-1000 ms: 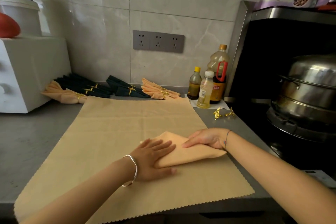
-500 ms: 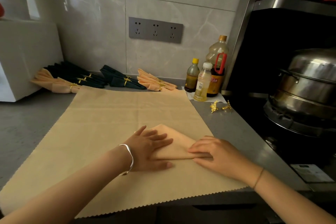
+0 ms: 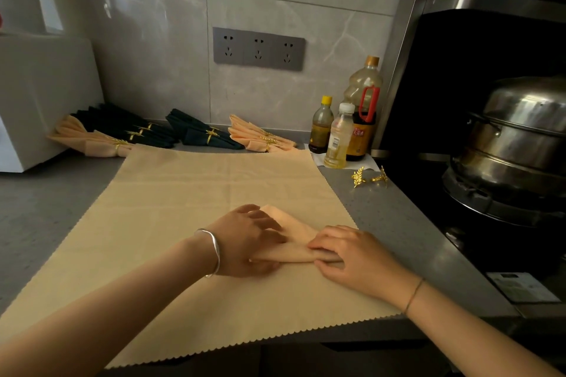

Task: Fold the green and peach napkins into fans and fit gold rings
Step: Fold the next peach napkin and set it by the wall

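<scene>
Grey counter (image 3: pixel 395 223), tan zigzag-edged cloth (image 3: pixel 183 208), ringed napkin fans (image 3: pixel 202 135) by wall, three bottles (image 3: pixel 338 139), seemingly two gold rings (image 3: pixel 357 177)

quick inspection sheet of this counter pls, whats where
surface: grey counter, tan mat spread over it
job's things: peach napkin on mat, part folded; ringed green and peach fans along wall; two loose rings right of mat
clutter: three bottles by wall, white box at left
hands: left hand and right hand each grip the napkin
cables: nothing seen
surroundings: tiled wall, sockets, steel pot on stove at right
</scene>
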Tool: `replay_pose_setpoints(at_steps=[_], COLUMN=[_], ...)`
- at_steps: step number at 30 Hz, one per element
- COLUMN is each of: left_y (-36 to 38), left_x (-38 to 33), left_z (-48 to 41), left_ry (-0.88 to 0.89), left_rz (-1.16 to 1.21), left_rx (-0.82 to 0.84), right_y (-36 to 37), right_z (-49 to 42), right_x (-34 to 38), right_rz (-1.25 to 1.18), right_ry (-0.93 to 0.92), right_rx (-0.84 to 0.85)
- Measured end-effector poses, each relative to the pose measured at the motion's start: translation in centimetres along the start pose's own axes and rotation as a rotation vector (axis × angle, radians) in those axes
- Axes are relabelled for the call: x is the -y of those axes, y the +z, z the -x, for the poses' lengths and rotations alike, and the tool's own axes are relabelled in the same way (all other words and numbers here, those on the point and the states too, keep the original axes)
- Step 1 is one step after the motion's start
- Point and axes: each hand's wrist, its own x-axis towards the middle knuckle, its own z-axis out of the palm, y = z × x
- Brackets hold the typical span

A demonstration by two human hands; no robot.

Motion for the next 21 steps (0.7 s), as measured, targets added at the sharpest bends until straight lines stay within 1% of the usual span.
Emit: replay_pose_setpoints(at_steps=[1,3,4,6,7,8,10,13,16,18,21], left_y=[0.2,-0.1,-0.2,-0.3,-0.4,-0.3,-0.3,-0.4,0.3,0.8,1.2], left_x=[0.3,0.9,1.3,2.4,2.8,3.2,3.6,3.9,4.4,4.5,4.5], left_z=[-0.1,-0.2,-0.2,-0.4,-0.7,-1.0,-1.7,-3.1,-4.1,-4.5,-4.8], left_ry=[0.013,-0.019,-0.084,-0.312,-0.388,-0.426,-0.465,-0.566,-0.666,-0.715,-0.771], left_rz=[-0.009,0.057,0.104,0.229,0.311,0.394,0.484,0.542,0.651,0.656,0.597], left_rx=[-0.039,-0.017,-0.003,0.065,0.06,0.029,-0.033,-0.06,-0.115,-0.119,-0.105], right_y=[0.2,0.4,0.4,0.3,0.2,0.1,0.2,0.5,0.8,0.9,1.1], right_z=[-0.2,-0.5,-0.6,-0.9,-1.0,-1.2,-1.7,-2.8,-3.8,-4.3,-4.8], right_x=[0.0,-0.2,-0.3,-0.6,-0.7,-0.8,-1.0,-1.5,-2.1,-2.3,-2.7], right_rz=[0.006,-0.012,-0.037,-0.103,-0.132,-0.165,-0.273,-0.428,-0.493,-0.517,-0.541], right_ry=[0.0,0.019,0.039,0.092,0.126,0.163,0.241,0.34,0.4,0.425,0.474], right_rx=[-0.001,-0.01,-0.014,-0.021,-0.019,-0.016,-0.014,-0.011,0.025,0.035,0.027])
